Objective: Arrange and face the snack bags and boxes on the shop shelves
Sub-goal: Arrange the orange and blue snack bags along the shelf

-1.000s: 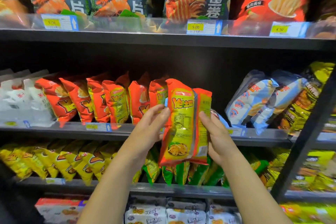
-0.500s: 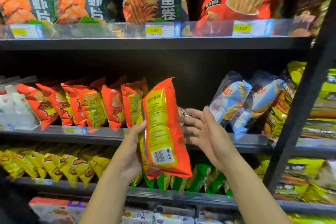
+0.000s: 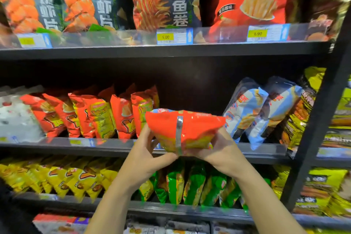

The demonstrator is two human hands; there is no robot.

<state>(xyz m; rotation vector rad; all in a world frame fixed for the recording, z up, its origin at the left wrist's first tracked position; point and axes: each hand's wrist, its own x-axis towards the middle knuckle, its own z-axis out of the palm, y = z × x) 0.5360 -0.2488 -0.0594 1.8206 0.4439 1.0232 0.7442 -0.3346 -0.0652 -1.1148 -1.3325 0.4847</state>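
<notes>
At the middle shelf's [image 3: 57, 149] front edge, we hold one orange bag [image 3: 190, 127] tipped flat, seam up. The left grip [image 3: 150, 154] and right grip [image 3: 222, 152] both clasp its near end.

Step, as we judge it: facing the bag. Next: stand it upright in the open gap between the orange row [image 3: 121, 114] and the blue-white bags [image 3: 252, 108].
</notes>
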